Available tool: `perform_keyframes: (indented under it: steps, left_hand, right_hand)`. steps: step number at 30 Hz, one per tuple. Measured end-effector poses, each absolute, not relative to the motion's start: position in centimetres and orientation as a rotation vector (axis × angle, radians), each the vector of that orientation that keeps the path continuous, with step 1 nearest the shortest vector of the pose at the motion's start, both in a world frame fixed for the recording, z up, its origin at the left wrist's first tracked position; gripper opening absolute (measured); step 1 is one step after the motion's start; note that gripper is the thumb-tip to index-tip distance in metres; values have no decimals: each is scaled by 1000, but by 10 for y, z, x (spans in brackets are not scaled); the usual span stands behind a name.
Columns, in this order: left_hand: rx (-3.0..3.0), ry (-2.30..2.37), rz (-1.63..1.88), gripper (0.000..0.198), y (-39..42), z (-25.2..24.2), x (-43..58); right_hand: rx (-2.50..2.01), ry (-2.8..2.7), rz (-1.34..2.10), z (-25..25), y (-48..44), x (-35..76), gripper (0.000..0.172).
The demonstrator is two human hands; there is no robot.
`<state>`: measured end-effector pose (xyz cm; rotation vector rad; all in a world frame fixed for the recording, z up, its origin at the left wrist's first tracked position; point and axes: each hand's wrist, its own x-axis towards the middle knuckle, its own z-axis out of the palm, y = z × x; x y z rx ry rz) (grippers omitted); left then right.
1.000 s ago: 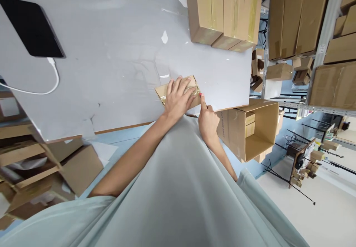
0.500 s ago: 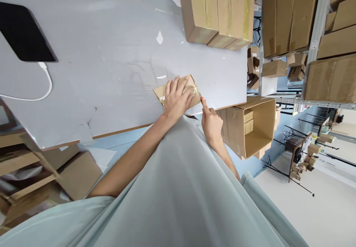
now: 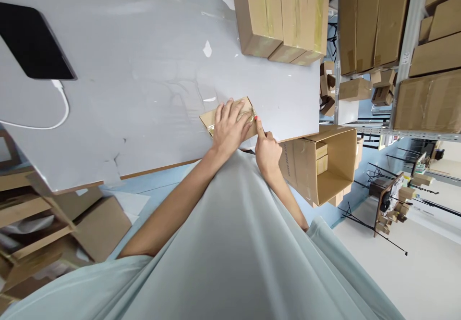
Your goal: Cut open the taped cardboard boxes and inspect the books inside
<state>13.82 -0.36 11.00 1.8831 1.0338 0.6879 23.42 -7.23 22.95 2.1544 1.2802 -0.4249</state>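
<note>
A small flat cardboard box (image 3: 207, 117) with shiny clear tape lies at an angle near the front edge of the grey table. My left hand (image 3: 229, 124) is spread flat on top of it, fingers apart, covering its middle. At the box's right end is my right hand (image 3: 268, 151), its fingers curled and the index finger stretched along a small red-tipped tool (image 3: 256, 117). Only the red bit shows at the fingertip, against the taped edge; the rest of the tool is hidden in the hand.
Three taped cartons (image 3: 268, 15) stand at the table's far right. Past the right edge is an open carton (image 3: 334, 166) holding smaller boxes. A black phone (image 3: 34, 41) with a white cable (image 3: 65, 106) lies at left. More open boxes (image 3: 103, 228) sit lower left.
My right hand has moved a little left and away from me along the box's right end, carrying the red-tipped tool. The left hand and the box stay in place.
</note>
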Motion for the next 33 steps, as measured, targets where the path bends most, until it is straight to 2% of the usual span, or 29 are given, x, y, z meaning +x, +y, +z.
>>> perform_keyframes:
  steps: [16, 25, 33]
  left_hand:
    - [1908, 1061, 661, 50, -2, 107, 139]
    - [1921, 1016, 630, 45, -1, 111, 137]
    - [1970, 1015, 605, 43, 0, 110, 136]
  right_hand:
    - [2158, 1253, -434, 234, -61, 234, 78]
    - [2093, 1174, -452, 258, -81, 237, 86]
    - [2076, 1191, -523, 268, -87, 248, 81]
